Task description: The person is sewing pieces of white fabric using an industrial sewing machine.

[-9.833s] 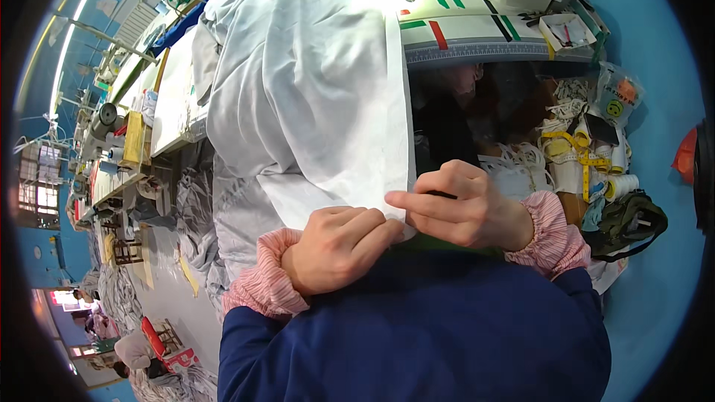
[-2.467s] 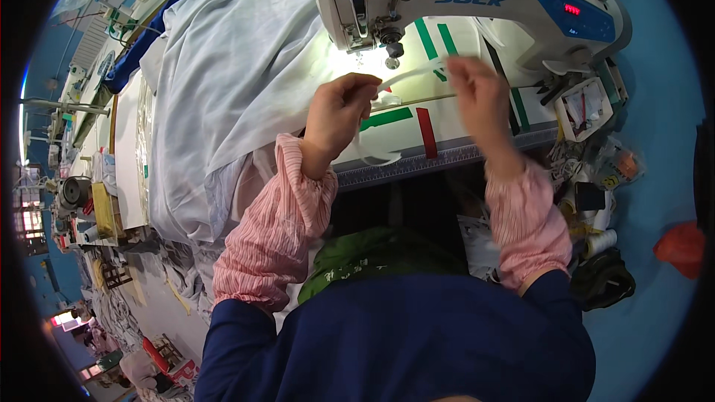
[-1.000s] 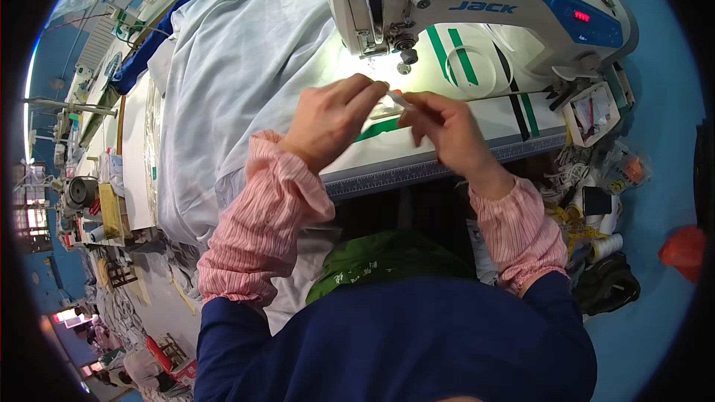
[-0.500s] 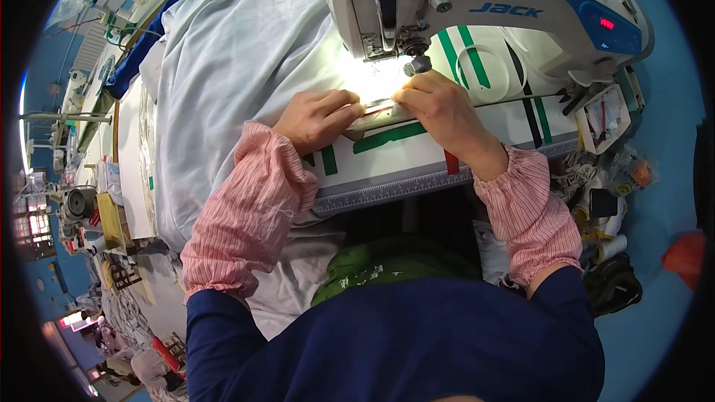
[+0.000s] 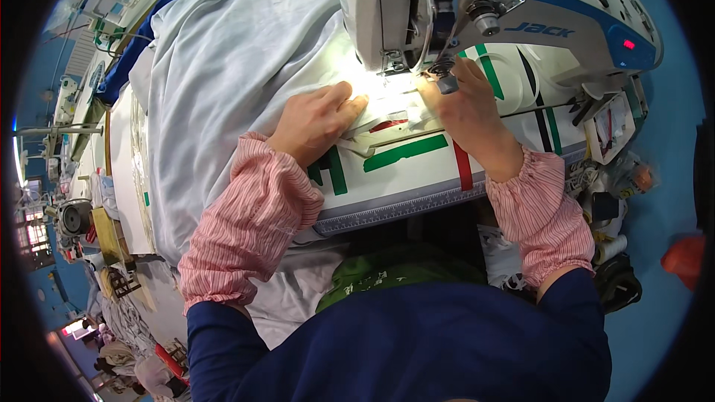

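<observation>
A sewing machine, white with a blue band, stands in front of me, its lamp glaring on the needle area. My left hand is left of the needle, fingers curled, thumb and forefinger closed at the edge of the pale grey-blue fabric. My right hand is right of the presser foot, fingers pinched on a small white piece of cloth. Its fingertips are partly behind a dark knob and washed out by glare. A red patch shows on the bed between my hands.
Green tape strips and a red strip mark the white tabletop, with a ruler strip along its near edge. A small white tray sits at the right. Thread spools and bags lie beyond the table's right end.
My view has shifted, so the machine sits further right. My hands are further apart; the left thumb has stretched toward the needle, and more white cloth and red patch show between them.
</observation>
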### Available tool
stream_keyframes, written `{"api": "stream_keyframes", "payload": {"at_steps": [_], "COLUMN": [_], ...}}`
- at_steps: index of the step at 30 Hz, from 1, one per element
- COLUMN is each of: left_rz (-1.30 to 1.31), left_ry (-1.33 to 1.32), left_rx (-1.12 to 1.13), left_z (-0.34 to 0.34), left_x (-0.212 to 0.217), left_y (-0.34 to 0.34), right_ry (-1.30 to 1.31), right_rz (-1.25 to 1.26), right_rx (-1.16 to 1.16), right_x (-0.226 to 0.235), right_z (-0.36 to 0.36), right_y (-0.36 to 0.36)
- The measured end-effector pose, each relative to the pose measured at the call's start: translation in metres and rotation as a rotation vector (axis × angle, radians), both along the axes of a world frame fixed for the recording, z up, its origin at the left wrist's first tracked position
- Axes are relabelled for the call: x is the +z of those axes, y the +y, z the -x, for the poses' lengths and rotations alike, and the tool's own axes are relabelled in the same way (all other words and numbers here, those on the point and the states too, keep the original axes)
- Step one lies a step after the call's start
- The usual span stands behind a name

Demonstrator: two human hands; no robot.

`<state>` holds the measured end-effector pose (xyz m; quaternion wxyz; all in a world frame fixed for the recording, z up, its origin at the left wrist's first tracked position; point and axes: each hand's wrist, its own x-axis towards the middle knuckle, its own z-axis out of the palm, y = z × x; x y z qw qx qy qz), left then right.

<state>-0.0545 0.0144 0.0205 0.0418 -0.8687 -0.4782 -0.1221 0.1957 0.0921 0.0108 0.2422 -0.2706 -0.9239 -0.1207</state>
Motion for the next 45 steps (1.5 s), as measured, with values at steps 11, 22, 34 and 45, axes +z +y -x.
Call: {"api": "stream_keyframes", "payload": {"at_steps": [11,22,34,45], "left_rz": [-0.019,-0.014,-0.015,-0.027], "left_ry": [-0.067,0.011,0.019,0.068], "left_rx": [-0.050,-0.283,-0.282,-0.295], "left_z": [-0.001,0.002,0.001,0.000], "left_x": [0.000,0.004,0.011,0.011], "left_y": [-0.001,0.000,-0.004,-0.006], "right_ry": [0.184,0.179,0.236,0.078], "right_rz": [0.517,0.492,0.535,0.407], "right_rx": [0.197,0.190,0.269,0.202], "right_x": [0.003,-0.004,-0.002,-0.006], "right_z": [0.004,0.010,0.006,0.013], "right_y": [-0.014,-0.007,-0.004,-0.002]}}
